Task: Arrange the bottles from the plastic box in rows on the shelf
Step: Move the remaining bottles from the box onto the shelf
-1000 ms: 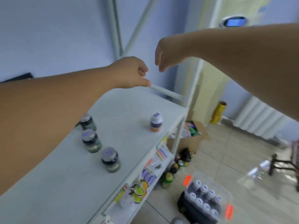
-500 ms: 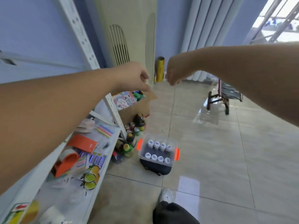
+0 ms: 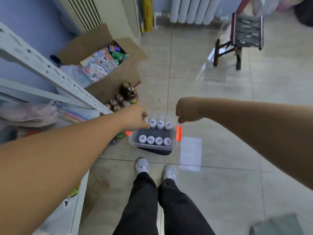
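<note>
Both arms now reach down to the box (image 3: 151,147) at frame centre for another pick; right hand (image 3: 186,110) is clenched, empty; left hand (image 3: 135,118) perhaps touches a bottle (image 3: 153,123), grip unclear.

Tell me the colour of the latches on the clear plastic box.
Orange latches on the clear plastic box, clearest in the head view.

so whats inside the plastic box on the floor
White-capped bottles in two rows: four nearer, three showing farther. The left hand covers the far left corner of the plastic box.
</note>
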Demonstrator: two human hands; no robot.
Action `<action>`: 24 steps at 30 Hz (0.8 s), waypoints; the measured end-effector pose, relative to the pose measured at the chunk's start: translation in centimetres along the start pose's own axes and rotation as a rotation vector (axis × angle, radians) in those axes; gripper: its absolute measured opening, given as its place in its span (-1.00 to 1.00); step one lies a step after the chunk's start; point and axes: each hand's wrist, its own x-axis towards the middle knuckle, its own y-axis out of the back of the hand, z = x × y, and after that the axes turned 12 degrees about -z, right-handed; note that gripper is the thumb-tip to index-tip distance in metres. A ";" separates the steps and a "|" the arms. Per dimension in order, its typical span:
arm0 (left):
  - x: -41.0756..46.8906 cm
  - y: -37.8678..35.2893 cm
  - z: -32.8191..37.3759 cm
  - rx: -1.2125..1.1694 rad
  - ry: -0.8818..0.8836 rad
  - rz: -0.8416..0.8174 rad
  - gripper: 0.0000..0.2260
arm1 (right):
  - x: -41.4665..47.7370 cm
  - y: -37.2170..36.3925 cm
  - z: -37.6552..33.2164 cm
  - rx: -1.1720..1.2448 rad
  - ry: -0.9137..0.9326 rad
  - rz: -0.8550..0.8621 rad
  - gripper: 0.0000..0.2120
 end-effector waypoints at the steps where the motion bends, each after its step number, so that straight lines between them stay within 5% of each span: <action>1: 1.9 -1.1 -0.7 0.016 0.009 -0.013 -0.50 | 2.1 -1.4 0.3 0.027 -0.004 -0.005 -0.66; 8: 14.0 -6.5 -4.9 0.153 -0.062 -0.042 -0.63 | 14.4 -8.8 0.6 0.273 -0.057 0.028 -0.93; 11: 18.6 -8.0 -6.5 0.228 -0.086 -0.029 -0.68 | 19.6 -10.4 0.2 0.331 -0.084 0.089 -0.89; 14: 22.4 -9.6 -8.1 0.287 -0.102 -0.043 -0.60 | 24.3 -12.1 -0.4 0.336 -0.085 0.131 -0.64; 19: 26.0 -12.6 -9.7 0.356 -0.098 -0.075 -0.46 | 28.9 -15.4 -0.9 0.260 -0.069 0.234 -0.63; 24: 27.6 -14.6 -9.3 0.449 -0.066 0.072 -0.46 | 30.4 -17.2 -1.0 0.197 -0.099 0.343 -0.60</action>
